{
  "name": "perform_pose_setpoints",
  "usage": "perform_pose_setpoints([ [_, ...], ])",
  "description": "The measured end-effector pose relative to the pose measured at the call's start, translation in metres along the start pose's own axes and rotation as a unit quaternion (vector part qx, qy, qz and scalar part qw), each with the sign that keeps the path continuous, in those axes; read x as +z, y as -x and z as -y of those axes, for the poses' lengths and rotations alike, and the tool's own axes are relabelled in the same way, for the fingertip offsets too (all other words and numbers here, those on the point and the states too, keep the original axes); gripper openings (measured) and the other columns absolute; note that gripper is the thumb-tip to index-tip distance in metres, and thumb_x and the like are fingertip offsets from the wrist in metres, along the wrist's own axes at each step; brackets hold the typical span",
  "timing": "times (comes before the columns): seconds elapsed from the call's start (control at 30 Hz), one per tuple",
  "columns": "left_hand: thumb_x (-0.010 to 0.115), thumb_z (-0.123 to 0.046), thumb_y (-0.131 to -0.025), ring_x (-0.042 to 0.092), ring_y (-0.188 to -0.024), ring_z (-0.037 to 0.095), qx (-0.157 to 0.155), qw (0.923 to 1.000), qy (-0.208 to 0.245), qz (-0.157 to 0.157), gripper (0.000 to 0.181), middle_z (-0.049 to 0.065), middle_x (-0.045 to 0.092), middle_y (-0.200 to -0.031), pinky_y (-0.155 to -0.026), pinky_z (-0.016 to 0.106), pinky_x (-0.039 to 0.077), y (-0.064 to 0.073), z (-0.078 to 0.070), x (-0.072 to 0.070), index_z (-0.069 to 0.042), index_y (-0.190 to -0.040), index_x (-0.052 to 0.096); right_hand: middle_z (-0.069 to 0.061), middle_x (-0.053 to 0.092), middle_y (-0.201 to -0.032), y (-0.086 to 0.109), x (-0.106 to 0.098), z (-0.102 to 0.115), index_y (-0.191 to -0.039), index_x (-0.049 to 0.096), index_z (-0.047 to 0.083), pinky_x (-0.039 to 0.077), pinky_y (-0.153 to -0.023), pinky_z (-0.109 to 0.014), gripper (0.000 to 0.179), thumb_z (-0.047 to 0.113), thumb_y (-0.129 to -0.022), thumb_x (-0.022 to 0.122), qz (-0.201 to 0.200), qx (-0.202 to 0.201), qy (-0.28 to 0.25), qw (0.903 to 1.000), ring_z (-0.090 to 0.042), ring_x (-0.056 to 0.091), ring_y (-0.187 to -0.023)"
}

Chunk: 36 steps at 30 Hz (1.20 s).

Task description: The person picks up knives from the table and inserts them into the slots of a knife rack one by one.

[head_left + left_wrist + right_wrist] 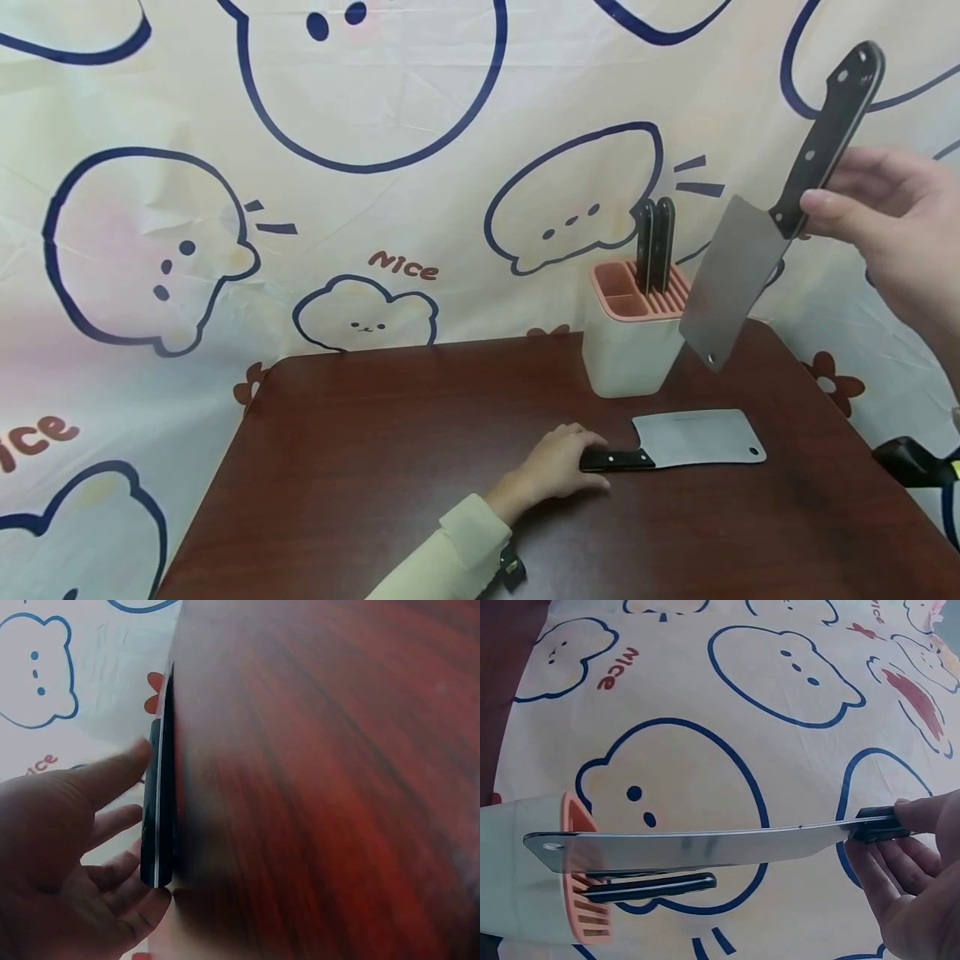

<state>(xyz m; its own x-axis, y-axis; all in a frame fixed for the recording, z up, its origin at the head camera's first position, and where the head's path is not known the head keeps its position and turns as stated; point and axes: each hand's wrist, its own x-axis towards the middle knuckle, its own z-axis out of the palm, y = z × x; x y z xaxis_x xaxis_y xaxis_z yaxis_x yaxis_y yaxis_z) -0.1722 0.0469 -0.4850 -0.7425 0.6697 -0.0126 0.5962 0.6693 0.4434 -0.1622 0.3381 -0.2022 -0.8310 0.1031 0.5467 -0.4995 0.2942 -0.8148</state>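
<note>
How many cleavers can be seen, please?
2: one cleaver raised in the right hand, another cleaver on the table, its handle at the left hand. Two knives stand in the knife block; their blades are hidden, so further cleavers are possible.

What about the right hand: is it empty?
No, in the head view the right hand holds a large knife by its black handle.

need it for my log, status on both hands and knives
Right hand grips raised cleaver. Left hand at handle of flat cleaver, grip unclear. Two knives stand in block.
</note>
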Motion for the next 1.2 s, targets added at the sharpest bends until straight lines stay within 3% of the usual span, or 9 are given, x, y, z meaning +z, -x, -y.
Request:
perform_pose_setpoints([
  [0.1,0.083,-0.041,-0.085,0.057,-0.115,0.012,-0.005,1.0000,-0.006,-0.002,0.050,-0.007,0.066,-0.120,-0.101,0.027,0.045,-0.001,-0.002,0.002,-0.023,-0.129,0.069,0.007,0.073,-0.103,-0.006,0.001,0.003,-0.133,0.062,0.013,0.050,-0.079,-0.009,0.039,-0.004,-0.098,0.063,-0.009,-0.003,0.050,0.9987,-0.004,0.069,-0.081],
  [0.23,0.084,-0.034,-0.085,0.058,-0.110,0.010,-0.006,0.9997,-0.023,-0.008,0.041,-0.009,0.068,-0.116,-0.098,0.025,0.046,-0.003,-0.001,0.006,-0.024,-0.123,0.072,0.013,0.070,-0.109,-0.012,0.004,0.007,-0.140,0.058,0.015,0.047,-0.098,-0.016,0.041,0.006,-0.101,0.062,-0.021,0.021,0.097,0.9949,0.001,0.067,-0.088],
  [0.43,0.083,-0.030,-0.086,0.058,-0.101,0.008,-0.005,0.9995,-0.027,-0.017,0.033,-0.010,0.069,-0.109,-0.093,0.024,0.046,-0.005,0.000,0.009,-0.023,-0.117,0.074,0.012,0.067,-0.115,-0.024,0.009,0.011,-0.143,0.056,0.016,0.042,-0.106,-0.017,0.043,0.016,-0.101,0.064,-0.041,0.054,0.115,0.9910,0.000,0.064,-0.098],
  [0.57,0.084,-0.029,-0.086,0.058,-0.099,0.008,-0.004,0.9994,-0.028,-0.021,0.032,-0.010,0.069,-0.106,-0.092,0.023,0.046,-0.006,0.001,0.009,-0.023,-0.116,0.074,0.014,0.066,-0.117,-0.030,0.013,0.009,-0.145,0.056,0.018,0.035,-0.116,-0.026,0.043,0.016,-0.102,0.062,-0.043,0.055,0.141,0.9876,0.003,0.062,-0.099],
  [0.93,0.082,-0.028,-0.087,0.056,-0.096,0.006,-0.007,0.9998,-0.011,-0.015,0.029,-0.011,0.068,-0.104,-0.088,0.020,0.046,-0.004,0.003,0.003,-0.021,-0.115,0.076,0.013,0.066,-0.117,-0.045,0.019,-0.008,-0.142,0.057,0.018,0.030,-0.119,-0.028,0.041,0.015,-0.102,0.063,-0.033,0.046,0.132,0.9897,0.005,0.063,-0.104],
  [1.13,0.080,-0.029,-0.089,0.056,-0.097,0.003,0.009,0.9997,0.011,-0.019,0.027,-0.013,0.066,-0.104,-0.087,0.019,0.045,-0.002,0.007,-0.002,-0.023,-0.115,0.075,0.014,0.068,-0.114,-0.053,0.024,-0.016,-0.140,0.060,0.017,0.037,-0.113,-0.021,0.040,0.012,-0.100,0.065,-0.025,0.041,0.113,0.9924,0.007,0.064,-0.102],
  [1.2,0.080,-0.028,-0.088,0.055,-0.095,0.002,0.015,0.9991,0.030,-0.025,0.027,-0.013,0.065,-0.101,-0.085,0.018,0.045,-0.002,0.008,-0.003,-0.022,-0.114,0.075,0.015,0.068,-0.113,-0.055,0.025,-0.020,-0.139,0.061,0.017,0.043,-0.105,-0.018,0.040,0.013,-0.100,0.066,-0.023,0.043,0.115,0.9922,0.008,0.064,-0.100],
])
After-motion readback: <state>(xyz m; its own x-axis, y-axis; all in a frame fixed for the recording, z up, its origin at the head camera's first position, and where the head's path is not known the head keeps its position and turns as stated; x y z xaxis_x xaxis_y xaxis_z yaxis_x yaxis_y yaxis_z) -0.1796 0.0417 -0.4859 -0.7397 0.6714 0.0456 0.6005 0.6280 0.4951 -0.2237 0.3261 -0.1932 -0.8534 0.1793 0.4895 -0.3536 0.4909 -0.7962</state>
